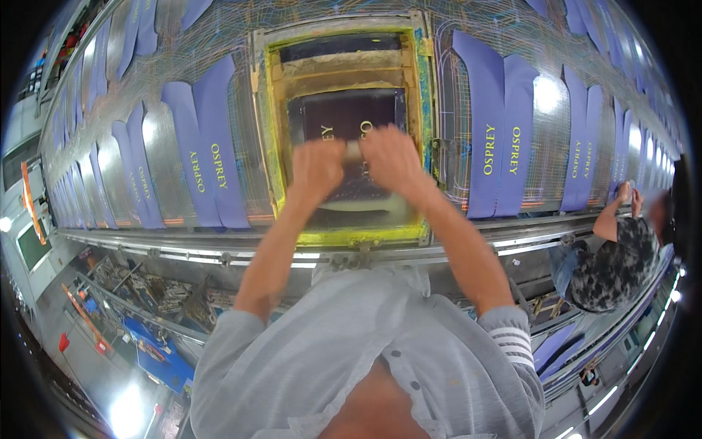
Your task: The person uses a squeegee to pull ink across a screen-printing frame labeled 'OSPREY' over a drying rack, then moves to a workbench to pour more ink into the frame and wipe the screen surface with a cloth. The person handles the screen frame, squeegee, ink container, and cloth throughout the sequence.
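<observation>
Squeegee [354, 151]: pale handle, gripped across the middle by both hands, left hand [316, 170] and right hand [393, 159] closed around it side by side, inside the yellow-edged screen frame [272, 146] on the long worktop [168, 186]. Judged stiff, light, likely ink-slick at the blade; best held at the handle, both fists. Mesh judged taut, easily damaged. Purple strips [499, 139] with yellow lettering laid in pairs along the worktop, left and right. Second person [618, 256] far right.
</observation>
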A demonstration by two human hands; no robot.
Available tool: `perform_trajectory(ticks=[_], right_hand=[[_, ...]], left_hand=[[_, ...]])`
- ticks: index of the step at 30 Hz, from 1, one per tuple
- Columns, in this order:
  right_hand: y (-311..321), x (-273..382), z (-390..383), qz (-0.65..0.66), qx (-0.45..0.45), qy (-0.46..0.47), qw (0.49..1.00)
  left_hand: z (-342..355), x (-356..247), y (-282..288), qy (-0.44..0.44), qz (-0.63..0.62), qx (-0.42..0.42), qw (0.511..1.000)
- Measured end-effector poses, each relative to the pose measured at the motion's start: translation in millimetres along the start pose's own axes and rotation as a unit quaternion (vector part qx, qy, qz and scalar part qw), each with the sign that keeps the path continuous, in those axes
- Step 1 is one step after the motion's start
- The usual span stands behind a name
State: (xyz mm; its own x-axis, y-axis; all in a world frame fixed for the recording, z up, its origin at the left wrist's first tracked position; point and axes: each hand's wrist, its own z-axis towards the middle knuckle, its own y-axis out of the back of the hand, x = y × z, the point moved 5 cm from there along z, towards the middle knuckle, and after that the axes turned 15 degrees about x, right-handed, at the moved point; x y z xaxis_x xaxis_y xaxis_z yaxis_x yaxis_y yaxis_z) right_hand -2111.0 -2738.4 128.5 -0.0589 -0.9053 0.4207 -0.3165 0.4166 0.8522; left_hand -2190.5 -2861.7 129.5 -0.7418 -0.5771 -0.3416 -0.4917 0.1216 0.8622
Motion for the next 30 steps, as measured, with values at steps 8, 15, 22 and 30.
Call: perform_trajectory(ticks=[8,15,22,30], right_hand=[[-45,24,-86,0.21,-0.011,0.054,0.976],[-38,-146,-86,0.267,-0.258,-0.322,0.871],[10,-78,-77,0.305,-0.285,-0.327,0.848],[-82,91,79,0.341,-0.372,-0.229,0.832]], left_hand=[[-114,-44,-57,-0.03,-0.051,-0.029,0.998],[-102,-38,-64,-0.01,-0.023,0.012,1.0],[-138,-2,-37,-0.01,-0.101,-0.052,0.994],[-239,187,1,0.013,-0.055,-0.112,0.992]])
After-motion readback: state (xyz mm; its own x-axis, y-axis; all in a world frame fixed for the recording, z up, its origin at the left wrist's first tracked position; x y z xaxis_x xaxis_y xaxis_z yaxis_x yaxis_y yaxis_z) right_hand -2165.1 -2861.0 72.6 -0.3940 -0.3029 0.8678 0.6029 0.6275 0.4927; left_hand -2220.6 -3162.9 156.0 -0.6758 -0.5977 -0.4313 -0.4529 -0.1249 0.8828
